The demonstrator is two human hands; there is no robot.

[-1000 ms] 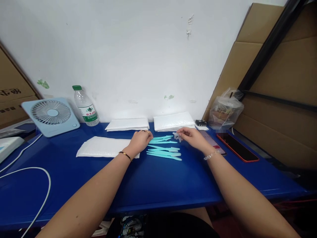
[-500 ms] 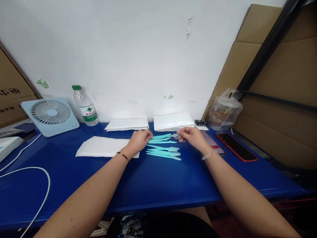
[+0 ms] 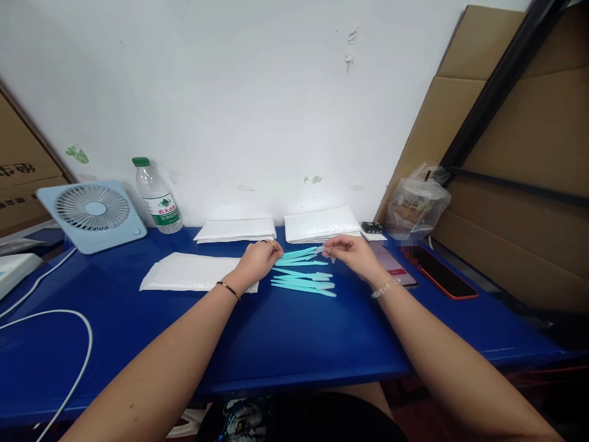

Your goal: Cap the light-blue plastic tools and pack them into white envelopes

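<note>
Several teal plastic sticks [image 3: 304, 279] lie side by side on the blue table [image 3: 294, 337]. My left hand [image 3: 258, 261] is curled and pinches the left end of one teal stick [image 3: 297, 253] at the far side of the group. My right hand [image 3: 352, 253] pinches the clear cap end [image 3: 324, 250] of that same stick. A white padded envelope [image 3: 188, 272] lies flat just left of my left hand.
Two stacks of white envelopes [image 3: 237, 230] [image 3: 319, 224] sit against the wall. A water bottle [image 3: 156, 197] and a light blue fan [image 3: 92, 212] stand at the left, with a white cable [image 3: 69, 319]. A bagged drink [image 3: 416, 202] and phones [image 3: 442, 273] lie right. Cardboard flanks both sides.
My right hand has shifted slightly left, bringing the clear cap toward the end of the teal stick that my left hand holds. The left hand has stayed in place.
</note>
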